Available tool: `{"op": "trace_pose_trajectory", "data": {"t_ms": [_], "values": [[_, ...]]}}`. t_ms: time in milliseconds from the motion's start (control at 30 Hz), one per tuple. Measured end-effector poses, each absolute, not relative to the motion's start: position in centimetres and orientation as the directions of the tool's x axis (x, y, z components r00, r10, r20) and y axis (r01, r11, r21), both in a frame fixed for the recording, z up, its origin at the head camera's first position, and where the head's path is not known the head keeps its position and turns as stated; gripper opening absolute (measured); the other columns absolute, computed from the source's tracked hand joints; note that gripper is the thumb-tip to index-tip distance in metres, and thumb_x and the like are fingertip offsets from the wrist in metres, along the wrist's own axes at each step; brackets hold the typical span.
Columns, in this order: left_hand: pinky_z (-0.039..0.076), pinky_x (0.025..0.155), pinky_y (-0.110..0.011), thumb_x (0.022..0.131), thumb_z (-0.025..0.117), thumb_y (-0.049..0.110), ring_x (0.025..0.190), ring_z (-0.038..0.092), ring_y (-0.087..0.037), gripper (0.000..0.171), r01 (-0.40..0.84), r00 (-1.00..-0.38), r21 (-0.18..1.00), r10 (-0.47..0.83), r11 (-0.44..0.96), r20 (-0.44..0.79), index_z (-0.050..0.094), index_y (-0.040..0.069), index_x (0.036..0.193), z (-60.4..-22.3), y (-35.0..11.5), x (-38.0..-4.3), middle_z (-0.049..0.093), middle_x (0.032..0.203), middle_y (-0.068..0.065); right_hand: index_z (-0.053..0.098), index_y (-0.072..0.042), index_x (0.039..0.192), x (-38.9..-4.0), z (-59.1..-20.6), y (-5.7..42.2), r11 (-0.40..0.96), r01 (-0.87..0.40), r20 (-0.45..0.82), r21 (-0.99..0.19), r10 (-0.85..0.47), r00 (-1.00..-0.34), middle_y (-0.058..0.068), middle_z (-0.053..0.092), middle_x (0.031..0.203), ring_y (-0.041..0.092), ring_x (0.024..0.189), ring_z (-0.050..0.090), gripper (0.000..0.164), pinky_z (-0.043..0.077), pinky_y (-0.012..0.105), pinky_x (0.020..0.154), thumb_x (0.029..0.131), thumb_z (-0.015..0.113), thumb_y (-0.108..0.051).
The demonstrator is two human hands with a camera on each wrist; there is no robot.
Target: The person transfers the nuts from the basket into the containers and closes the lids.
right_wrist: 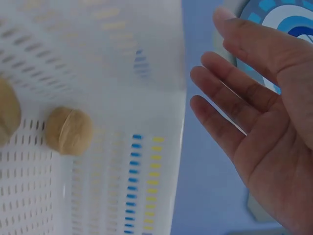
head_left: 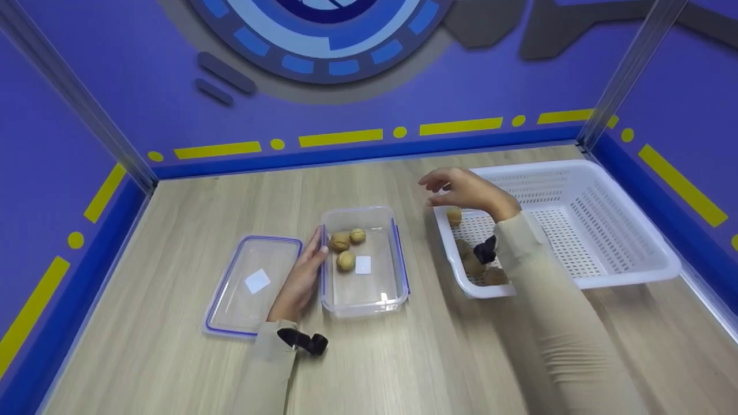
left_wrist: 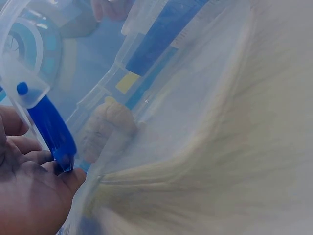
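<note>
Desk (head_left: 369, 369): we see pale wood grain.
Basket (head_left: 628, 280): white, slotted, by the desk's far right corner.
Box (head_left: 360, 293): clear, uncovered, left of the basket, towards the desk's middle.
Lid (head_left: 239, 305): blue-edged, on the desk to the box's left.
Right hand (head_left: 464, 188): by the basket's far left corner, fingers parted and slightly bent; we see nothing in it.
Left hand (head_left: 301, 279): touching the box's left edge; we cannot tell whether it grips.
Walnuts (head_left: 346, 261): we count three in the box, towards its far left corner; more lie along the basket's left edge.
</note>
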State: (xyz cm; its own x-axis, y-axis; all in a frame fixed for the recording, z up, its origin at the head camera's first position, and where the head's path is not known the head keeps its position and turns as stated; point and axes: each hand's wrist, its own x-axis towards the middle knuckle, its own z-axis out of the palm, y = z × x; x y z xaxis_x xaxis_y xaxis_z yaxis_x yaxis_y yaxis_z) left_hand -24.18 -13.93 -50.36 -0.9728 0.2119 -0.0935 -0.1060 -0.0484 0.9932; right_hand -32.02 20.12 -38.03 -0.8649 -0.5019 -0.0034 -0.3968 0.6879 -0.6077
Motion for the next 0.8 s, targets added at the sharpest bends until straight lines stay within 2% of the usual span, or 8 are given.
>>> {"op": "trace_pose_trajectory", "data": {"t_ms": [267,600,800], "values": [[-0.003,0.123,-0.041,0.103,0.038,0.019,0.150,-0.005,-0.026,0.059,-0.115,-0.973,0.993,0.203,-0.038,-0.105,0.010,0.014,0.155,-50.4,-13.9,-24.2,0.000,0.163,-0.006,0.058,0.002,0.125,-32.6,-39.3,22.5,0.687,-0.391,0.061,-0.613,-0.452,-0.890,0.021,0.060,0.123,0.036,0.112,0.057,0.044,0.047,0.052,0.099,0.085,0.072,-0.010],[-0.004,0.123,-0.042,0.104,0.036,0.018,0.150,-0.007,-0.027,0.059,-0.097,-0.973,0.995,0.214,-0.030,-0.088,0.007,0.011,0.155,-50.4,-13.9,-24.2,0.000,0.163,-0.008,0.054,0.003,0.130,-32.9,-41.1,24.3,0.713,-0.319,0.001,-0.624,-0.408,-0.913,0.023,0.056,0.131,0.039,0.120,0.052,0.049,0.044,0.054,0.102,0.086,0.070,-0.010],[-0.004,0.123,-0.042,0.103,0.038,0.022,0.150,-0.005,-0.025,0.060,-0.126,-0.973,0.992,0.199,-0.024,-0.119,0.009,0.016,0.156,-50.2,-13.8,-24.1,0.001,0.164,-0.005,0.053,0.004,0.132,-32.8,-42.0,24.7,0.724,-0.291,-0.042,-0.626,-0.404,-0.914,0.024,0.055,0.133,0.040,0.123,0.050,0.052,0.043,0.054,0.103,0.085,0.071,-0.010]]}}
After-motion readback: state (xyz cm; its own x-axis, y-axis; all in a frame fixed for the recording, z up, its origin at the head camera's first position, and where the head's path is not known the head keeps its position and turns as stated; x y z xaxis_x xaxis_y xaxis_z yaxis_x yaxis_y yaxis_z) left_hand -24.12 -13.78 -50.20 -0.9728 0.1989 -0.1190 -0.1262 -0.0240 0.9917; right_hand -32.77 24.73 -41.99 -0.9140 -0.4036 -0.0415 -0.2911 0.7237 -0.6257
